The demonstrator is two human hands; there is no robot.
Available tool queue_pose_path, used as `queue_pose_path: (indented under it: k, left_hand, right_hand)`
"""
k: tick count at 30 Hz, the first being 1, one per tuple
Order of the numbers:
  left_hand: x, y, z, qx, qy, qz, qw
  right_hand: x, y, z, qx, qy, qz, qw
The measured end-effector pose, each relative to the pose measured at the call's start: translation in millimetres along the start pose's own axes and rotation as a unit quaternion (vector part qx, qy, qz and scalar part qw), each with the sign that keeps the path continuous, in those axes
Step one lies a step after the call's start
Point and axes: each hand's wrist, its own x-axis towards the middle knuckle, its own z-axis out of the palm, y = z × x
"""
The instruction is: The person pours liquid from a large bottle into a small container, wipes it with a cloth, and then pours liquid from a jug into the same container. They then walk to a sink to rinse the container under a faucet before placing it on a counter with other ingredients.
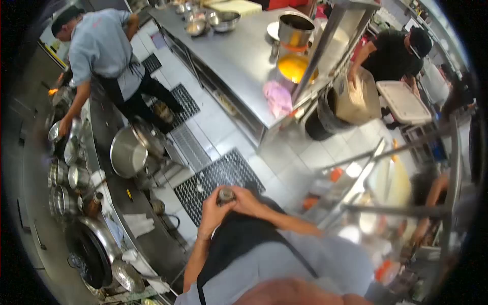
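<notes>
Both my hands are together in front of my dark apron (239, 239), wrapped round a small round container (225, 194) with a shiny top. My left hand (214, 211) closes round one side of it, and my right hand (246, 202) closes round the other. What the container holds is too small to tell. Below my hands lies a black perforated floor mat (218, 178).
At left, a stove line holds pans, a black wok (84, 254) and a large steel pot (129, 152). A person (104, 51) works there. A steel counter (218, 56) stands ahead. Another person (394, 56) tips a tub (363, 96) over a bin.
</notes>
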Motion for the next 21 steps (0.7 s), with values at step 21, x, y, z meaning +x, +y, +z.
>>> queue_pose_path:
  k: [21]
  left_hand:
    - [102.6, 12.3, -62.5, -0.052, 0.173, 0.082, 0.980]
  right_hand:
    - [131.4, 63.2, -104.8, -0.104, -0.156, 0.098, 0.977]
